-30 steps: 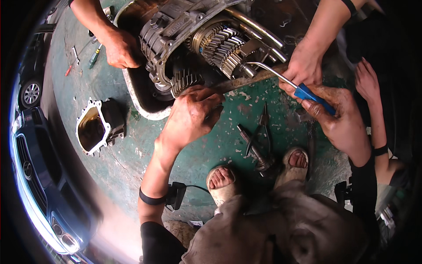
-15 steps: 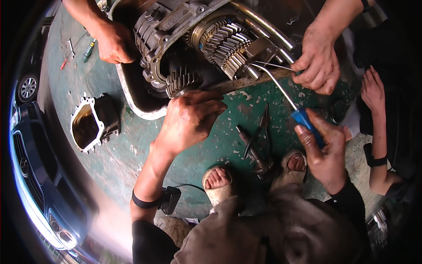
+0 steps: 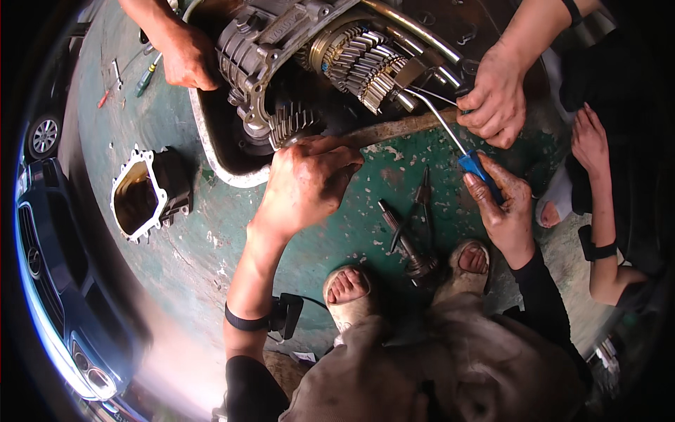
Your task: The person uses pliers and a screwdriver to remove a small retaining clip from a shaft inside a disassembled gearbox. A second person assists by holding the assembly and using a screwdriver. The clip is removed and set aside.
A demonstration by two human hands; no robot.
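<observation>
My right hand (image 3: 505, 207) is closed round the blue handle of a screwdriver-like pry tool (image 3: 446, 128) with a bent shaft. Its tip reaches the end of a gear cluster (image 3: 362, 67) in an open gearbox housing (image 3: 256, 60). My left hand (image 3: 306, 184) is closed over the near rim of a metal tray (image 3: 242, 178), close beside a helical gear (image 3: 290, 126); its fingertips are partly hidden. Across from me, another person's hand (image 3: 496, 98) holds a thin-shafted tool (image 3: 432, 96) against the same spot. That person's other hand (image 3: 188, 60) rests at the tray's far left.
A grey housing cover (image 3: 151, 193) stands on the green floor at left. Pliers (image 3: 422, 204) and a toothed shaft (image 3: 408, 246) lie before my feet. A green-handled screwdriver (image 3: 146, 81) lies at far left. Another person's arm (image 3: 594, 148) is at right; a blue car (image 3: 60, 274) stands left.
My right hand and the blue-handled tool have shifted up and left. The gear cluster sits slightly higher in view. The other person's tool hand moved slightly left; my left hand stays at the rim.
</observation>
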